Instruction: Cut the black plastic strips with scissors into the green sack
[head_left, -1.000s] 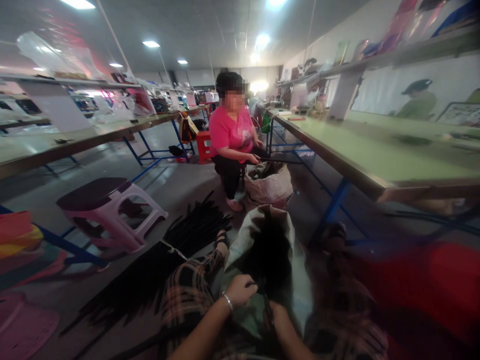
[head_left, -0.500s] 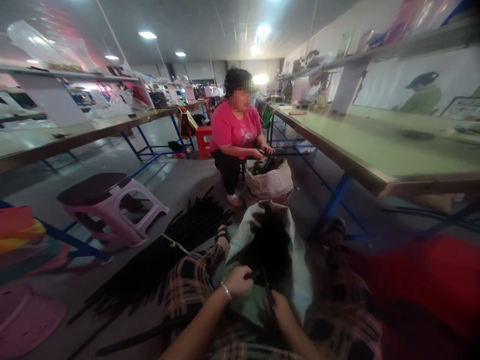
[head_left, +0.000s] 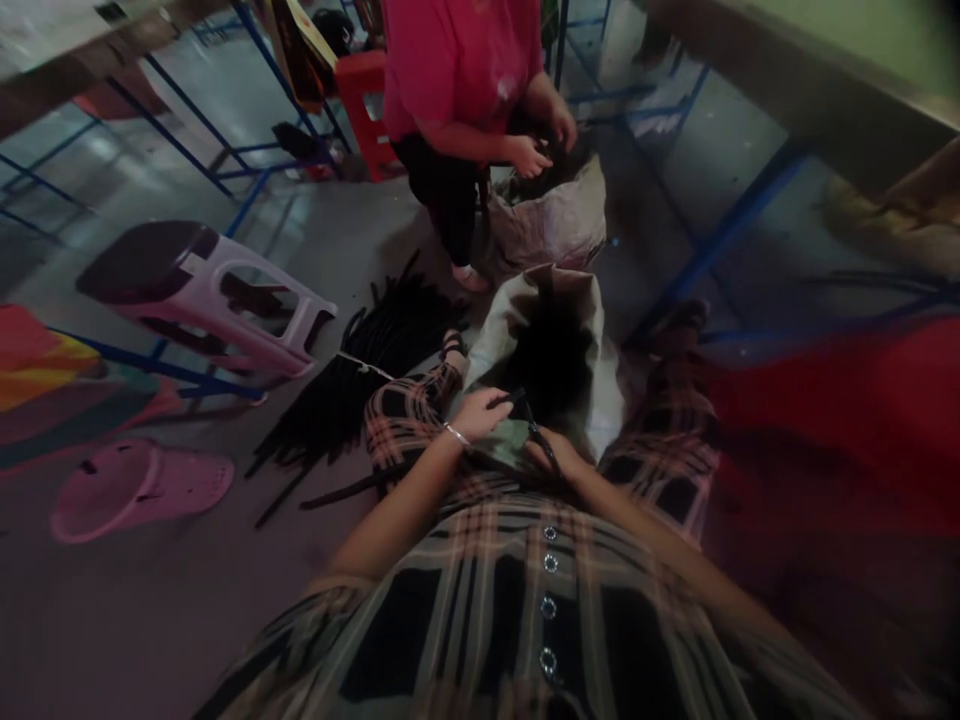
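I sit with an open pale sack (head_left: 589, 330) between my knees, full of dark thin sticks. My left hand (head_left: 480, 412), with a bracelet at the wrist, is closed on a black stick at the sack's mouth. My right hand (head_left: 553, 455) is closed round small dark scissors just beside it. A heap of black sticks (head_left: 352, 385) lies on the floor to my left, next to my plaid-trousered leg. Opposite me a person in a pink shirt (head_left: 457, 60) crouches with both hands in another sack (head_left: 551, 215).
A pink-and-dark plastic stool (head_left: 199, 295) lies tipped at the left, a pink lid-like piece (head_left: 139, 485) nearer me. Blue table legs (head_left: 720, 235) run along the right under a green-topped table (head_left: 810, 75). A red thing (head_left: 847, 420) fills the right side.
The view has tilted down from the room to my lap and the floor. My hands stay at the sack's mouth with the stick and scissors. The other person's hands have gone into their sack.
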